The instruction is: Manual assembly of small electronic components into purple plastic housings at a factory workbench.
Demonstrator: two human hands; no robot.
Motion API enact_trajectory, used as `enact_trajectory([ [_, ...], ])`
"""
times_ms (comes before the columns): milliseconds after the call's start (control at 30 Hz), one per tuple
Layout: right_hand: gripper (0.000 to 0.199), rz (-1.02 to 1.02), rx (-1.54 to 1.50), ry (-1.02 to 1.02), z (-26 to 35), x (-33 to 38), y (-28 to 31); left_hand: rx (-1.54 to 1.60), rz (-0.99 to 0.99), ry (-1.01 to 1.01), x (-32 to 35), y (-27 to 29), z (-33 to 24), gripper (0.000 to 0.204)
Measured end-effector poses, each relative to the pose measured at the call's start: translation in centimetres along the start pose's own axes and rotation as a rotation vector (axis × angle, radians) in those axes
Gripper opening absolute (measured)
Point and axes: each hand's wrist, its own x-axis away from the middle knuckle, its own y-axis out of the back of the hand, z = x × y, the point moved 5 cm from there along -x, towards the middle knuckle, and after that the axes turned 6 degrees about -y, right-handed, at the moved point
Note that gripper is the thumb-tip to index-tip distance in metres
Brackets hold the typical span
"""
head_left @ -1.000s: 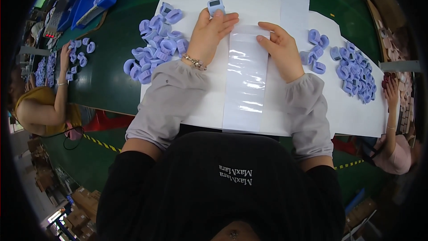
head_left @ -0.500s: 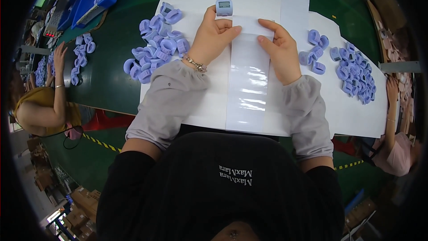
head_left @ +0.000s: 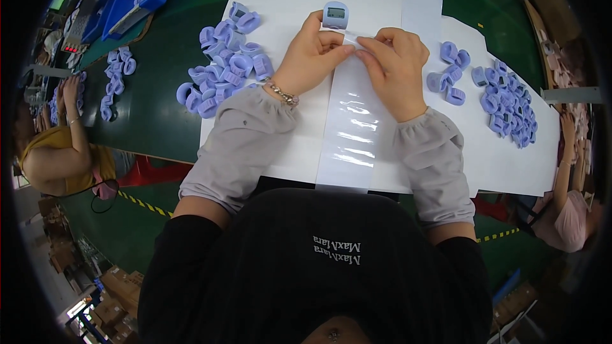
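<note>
My left hand (head_left: 307, 57) is closed on a lilac ring-shaped device with a small grey screen (head_left: 335, 15); the screen faces up. Its thumb presses at the upper end of a long strip of glossy clear film (head_left: 349, 134). My right hand (head_left: 396, 67) pinches a corner of that film between thumb and forefinger, right beside the left thumb. The strip runs down over the white sheet toward my body. More lilac devices (head_left: 224, 67) lie heaped left of my left hand. Right of my right hand is a small group of the same devices (head_left: 451, 73).
A larger pile of lilac devices (head_left: 509, 105) lies on the far right of the white sheet (head_left: 293, 146). Blue trays (head_left: 137, 9) stand at the back left on the green table (head_left: 169, 89). People work at the left (head_left: 64, 146) and right (head_left: 567, 210).
My left hand and the device have shifted slightly right. My right fingers have curled in and come together on the film's upper end, and the strip now slants toward my body.
</note>
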Motion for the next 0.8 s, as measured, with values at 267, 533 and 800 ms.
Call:
enact_trajectory([
  [267,0.013,0.035,-0.128,-0.021,-0.6,0.1,-0.5,-0.038,-0.030,-0.055,0.2,-0.1,-0.1,0.053],
  [533,0.010,0.021,-0.199,-0.059,-0.9,0.5,-1.4,-0.147,-0.014,-0.132,0.1,-0.3,-0.2,0.048],
  [800,0.013,-0.004,-0.089,0.041,0.3,0.6,-1.2,-0.074,-0.154,0.061,0.0,0.5,0.3,0.051],
])
